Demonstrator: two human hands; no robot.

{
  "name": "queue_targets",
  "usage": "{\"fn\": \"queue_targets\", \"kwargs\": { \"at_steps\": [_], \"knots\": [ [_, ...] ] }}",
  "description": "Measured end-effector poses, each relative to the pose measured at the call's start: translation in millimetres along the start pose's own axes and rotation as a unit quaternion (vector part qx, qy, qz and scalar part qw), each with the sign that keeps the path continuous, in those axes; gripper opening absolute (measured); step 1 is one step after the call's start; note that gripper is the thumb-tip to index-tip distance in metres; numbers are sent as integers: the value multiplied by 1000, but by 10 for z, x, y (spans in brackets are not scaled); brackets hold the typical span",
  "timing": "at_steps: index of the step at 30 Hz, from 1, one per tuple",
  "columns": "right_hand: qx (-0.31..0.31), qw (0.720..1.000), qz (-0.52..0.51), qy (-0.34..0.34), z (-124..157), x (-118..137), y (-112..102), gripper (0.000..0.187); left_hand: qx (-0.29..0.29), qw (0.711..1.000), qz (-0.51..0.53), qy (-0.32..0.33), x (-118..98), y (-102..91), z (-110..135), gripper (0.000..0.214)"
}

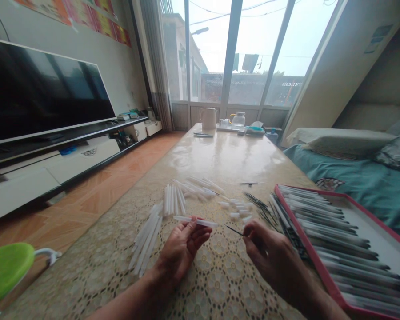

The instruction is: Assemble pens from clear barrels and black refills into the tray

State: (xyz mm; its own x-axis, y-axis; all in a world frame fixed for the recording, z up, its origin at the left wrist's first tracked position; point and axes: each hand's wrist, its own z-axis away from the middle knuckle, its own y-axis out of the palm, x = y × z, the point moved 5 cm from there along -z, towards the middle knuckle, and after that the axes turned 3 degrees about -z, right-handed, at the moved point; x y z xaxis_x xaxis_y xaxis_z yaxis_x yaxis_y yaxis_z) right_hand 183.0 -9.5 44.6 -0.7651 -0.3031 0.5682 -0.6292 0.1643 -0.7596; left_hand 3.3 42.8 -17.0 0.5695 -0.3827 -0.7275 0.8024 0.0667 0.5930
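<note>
Tube of white plastic [195, 221] gripped level between thumb and fingertips of left hand [182, 249], well to the left of red-rimmed tray [321, 266]. Thin dark refill [234, 230] pinched near its back end by closed fingertips of right hand [266, 253], just left of the tray, tip pointing at the tube's right end but apart from it. Probably an open end there; too small to tell for sure. Better to keep the tube steady and level, to hold the refill in one line with it, and to pinch nearer to the tip against bending. Left of the tray also: bunch of dark refills [262, 206] touching its rim, small white caps [236, 209] further left, loose white tubes [150, 235] furthest. Inside the tray, rows of finished-looking pens [336, 231].
</note>
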Motion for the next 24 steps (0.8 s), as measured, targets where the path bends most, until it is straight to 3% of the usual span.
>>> {"fn": "queue_targets", "kwargs": {
  "at_steps": [15, 18, 22, 24],
  "knots": [
    [2, 999, 22, -24, 20, -8, 11, 8, 20, 1000, -5, 5, 6, 14, -4, 3],
    [-3, 1000, 3, -10, 14, 9, 18, 9, 68, 997, -29, -3, 40, 72, 25, 7],
    [-42, 997, -64, 19, 20, 113, 15, 15, 194, 977, -76, -38, 158, 189, 108, 18],
    [-51, 994, -101, 9, 21, 177, 4, 19, 228, 968, -92, -50, 195, 218, 140, 21]
  ]
}}
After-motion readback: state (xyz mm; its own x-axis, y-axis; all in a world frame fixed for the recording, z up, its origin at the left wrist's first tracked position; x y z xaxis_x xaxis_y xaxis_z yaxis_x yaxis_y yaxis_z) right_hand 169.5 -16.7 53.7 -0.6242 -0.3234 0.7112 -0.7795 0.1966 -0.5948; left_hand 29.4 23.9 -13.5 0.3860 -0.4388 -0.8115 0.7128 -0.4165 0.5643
